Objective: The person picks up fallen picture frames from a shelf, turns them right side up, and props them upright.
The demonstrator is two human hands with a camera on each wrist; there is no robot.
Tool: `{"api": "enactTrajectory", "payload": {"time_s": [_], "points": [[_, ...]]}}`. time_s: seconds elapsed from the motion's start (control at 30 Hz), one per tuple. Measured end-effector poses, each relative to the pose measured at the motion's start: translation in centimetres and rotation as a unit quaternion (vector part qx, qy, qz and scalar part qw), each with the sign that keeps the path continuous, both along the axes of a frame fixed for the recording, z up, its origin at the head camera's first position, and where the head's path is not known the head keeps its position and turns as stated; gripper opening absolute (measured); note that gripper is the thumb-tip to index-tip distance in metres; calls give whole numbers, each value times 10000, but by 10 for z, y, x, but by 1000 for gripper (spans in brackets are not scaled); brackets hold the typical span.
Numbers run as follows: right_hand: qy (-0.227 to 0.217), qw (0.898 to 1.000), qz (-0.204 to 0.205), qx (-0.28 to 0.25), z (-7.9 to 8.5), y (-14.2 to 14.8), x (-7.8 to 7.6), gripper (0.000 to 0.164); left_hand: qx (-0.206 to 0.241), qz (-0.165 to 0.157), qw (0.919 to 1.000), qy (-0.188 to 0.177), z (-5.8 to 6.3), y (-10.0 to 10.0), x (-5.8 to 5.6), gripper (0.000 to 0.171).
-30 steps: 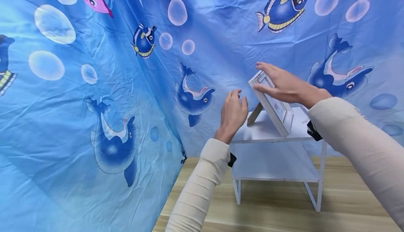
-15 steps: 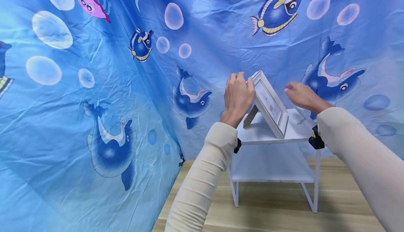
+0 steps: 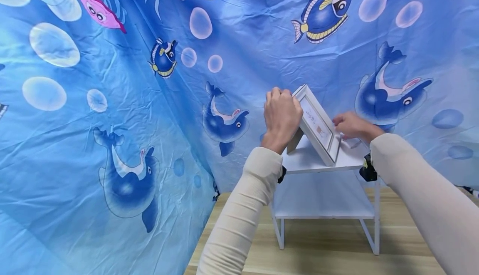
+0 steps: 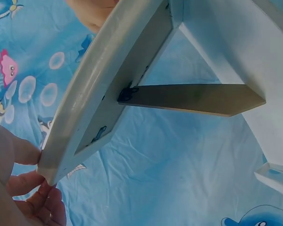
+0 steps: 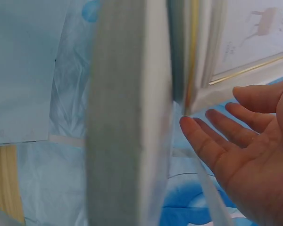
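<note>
A white picture frame (image 3: 325,149) leans back on the small white table (image 3: 288,162), propped by a flat strut (image 4: 188,99) behind it. A light picture (image 3: 317,126) shows inside its border. My left hand (image 3: 281,117) grips the upper left corner; in the left wrist view its thumb and fingers pinch the frame edge (image 4: 80,94). By the frame's right side is my right hand (image 3: 353,125). In the right wrist view its fingers (image 5: 205,141) are spread loosely near a lower corner, thumb toward the front and other fingers lower down.
The table has a lower shelf (image 3: 323,200) and thin white legs (image 3: 376,225) on a wood floor (image 3: 322,258). Blue sea-print cloth (image 3: 179,112) hangs close behind and along the left.
My left hand has moved up and right to the frame's upper left corner and grips it. My right hand has left the frame's top and come down beside its right edge.
</note>
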State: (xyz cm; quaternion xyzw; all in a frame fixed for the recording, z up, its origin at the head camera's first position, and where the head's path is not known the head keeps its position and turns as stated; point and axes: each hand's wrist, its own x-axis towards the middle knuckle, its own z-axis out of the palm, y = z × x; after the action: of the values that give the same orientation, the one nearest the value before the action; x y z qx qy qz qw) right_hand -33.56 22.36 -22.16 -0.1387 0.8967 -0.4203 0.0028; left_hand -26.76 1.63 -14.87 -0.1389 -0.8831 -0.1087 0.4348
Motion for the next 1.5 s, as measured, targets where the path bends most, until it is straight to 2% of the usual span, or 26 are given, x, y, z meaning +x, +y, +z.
{"api": "enactTrajectory", "payload": {"time_s": [0.13, 0.43, 0.7, 1.07, 1.5], "points": [[-116, 9999, -8, -1, -5, 0, -4, 56, -114, 26, 9999, 39, 1, 2, 1, 26], [217, 9989, -276, 325, -8, 0, -11, 56, -364, 281, 9988, 147, 3, 5, 2, 25], [563, 9954, -527, 577, -12, -1, -11, 47, -447, 438, 9980, 94, 1, 7, 0, 25], [998, 9877, -795, 907, -12, -4, -15, 32, -536, 552, 9965, 322, 1, 5, -6, 21], [1147, 9811, -799, 1337, -11, -4, -16, 25, -491, 479, 9976, 22, 3, 4, -9, 15]]}}
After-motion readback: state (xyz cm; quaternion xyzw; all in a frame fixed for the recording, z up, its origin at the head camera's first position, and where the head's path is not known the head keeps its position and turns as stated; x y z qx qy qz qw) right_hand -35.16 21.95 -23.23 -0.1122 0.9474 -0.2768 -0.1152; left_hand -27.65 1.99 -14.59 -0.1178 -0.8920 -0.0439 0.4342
